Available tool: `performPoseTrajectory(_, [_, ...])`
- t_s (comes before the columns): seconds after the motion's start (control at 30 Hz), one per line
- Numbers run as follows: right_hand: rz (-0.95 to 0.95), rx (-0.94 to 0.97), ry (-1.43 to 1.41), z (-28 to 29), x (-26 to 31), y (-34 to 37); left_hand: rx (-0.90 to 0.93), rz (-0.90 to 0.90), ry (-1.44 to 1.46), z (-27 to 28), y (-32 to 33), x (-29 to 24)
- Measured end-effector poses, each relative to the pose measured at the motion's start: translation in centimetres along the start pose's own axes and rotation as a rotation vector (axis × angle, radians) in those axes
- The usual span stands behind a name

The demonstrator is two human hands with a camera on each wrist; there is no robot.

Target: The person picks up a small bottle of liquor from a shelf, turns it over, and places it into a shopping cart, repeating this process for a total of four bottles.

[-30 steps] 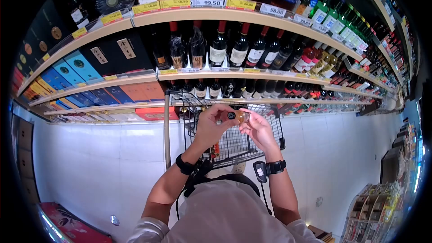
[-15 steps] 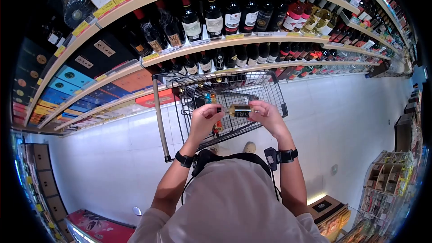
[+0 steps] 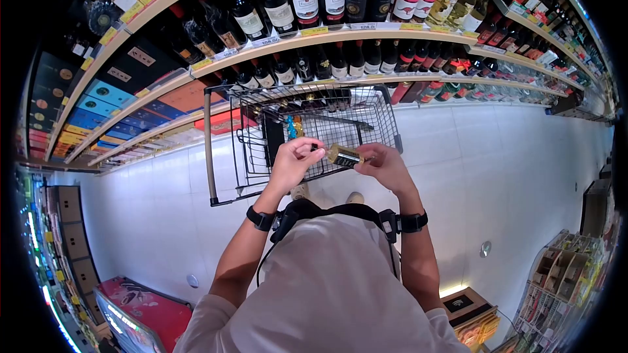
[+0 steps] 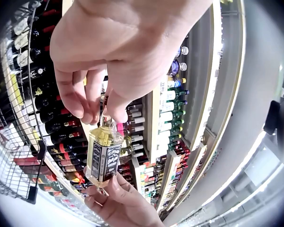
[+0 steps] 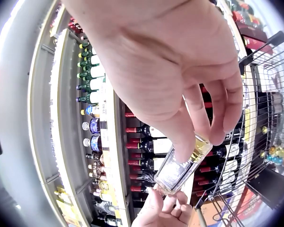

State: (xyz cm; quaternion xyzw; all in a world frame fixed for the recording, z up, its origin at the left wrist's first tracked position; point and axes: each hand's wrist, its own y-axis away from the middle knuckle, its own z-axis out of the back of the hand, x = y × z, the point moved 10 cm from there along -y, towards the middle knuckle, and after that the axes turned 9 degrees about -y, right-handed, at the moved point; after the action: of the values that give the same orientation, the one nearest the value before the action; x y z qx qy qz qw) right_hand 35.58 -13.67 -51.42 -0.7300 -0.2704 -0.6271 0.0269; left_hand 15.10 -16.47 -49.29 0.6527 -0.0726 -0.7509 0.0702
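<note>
A small square bottle [image 3: 344, 157] of pale yellow liquid, with a black-and-white label, lies between the two hands above the cart. My right hand [image 3: 388, 170] pinches its base end. At the neck end, my left hand [image 3: 290, 165] pinches a small dark cap; whether it is joined to the neck cannot be told. In the left wrist view the bottle [image 4: 104, 156] shows its label, left hand [image 4: 128, 47] above and right hand [image 4: 128, 203] below. The right wrist view has my right thumb lying over the bottle [image 5: 177, 168], with the left hand [image 5: 163, 213] at its neck.
A wire shopping cart [image 3: 243, 186] with a few colourful items [image 3: 294, 127] stands below the hands. Beyond it, shelves [image 3: 366, 31] hold wine bottles [image 3: 305, 3] and boxed goods [image 3: 104, 95]. A red display case [image 3: 147, 304] and a wire rack [image 3: 546, 294] stand behind.
The head view has turned, shifting shelves and cart. From cap-on toward the camera, the bottle has swung sideways to show its label, and the hands have moved apart along it.
</note>
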Motion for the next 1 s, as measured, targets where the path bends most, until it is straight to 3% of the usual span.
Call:
performPoseTrajectory(0.27, [-0.114,0.121,-0.075,-1.7,-4.7,-2.4,-0.167,0.046,-0.132,1.2,0.4,0.6])
performPoseTrajectory(0.5, [-0.172,0.044,-0.029,-3.3,-6.9,-6.4,-0.313,0.026,-0.366,6.8,-4.5,3.8])
performPoseTrajectory(0.7, [-0.263,-0.073,0.062,-2.7,-8.1,-7.1,-0.387,0.152,-0.539,11.1,-11.3,12.4])
performPoseTrajectory(0.73, [-0.257,-0.077,0.079,-2.6,-8.0,-7.2,-0.376,0.252,-0.571,11.7,-12.3,13.9])
performPoseTrajectory(0.83, [-0.260,-0.172,0.016,-1.7,-9.4,-7.5,-0.450,0.237,-0.500,12.6,-15.1,19.5])
performPoseTrajectory(1.0, [-0.352,-0.225,0.026,-1.8,-9.5,-7.9,-0.373,0.289,-0.636,12.5,-20.2,27.3])
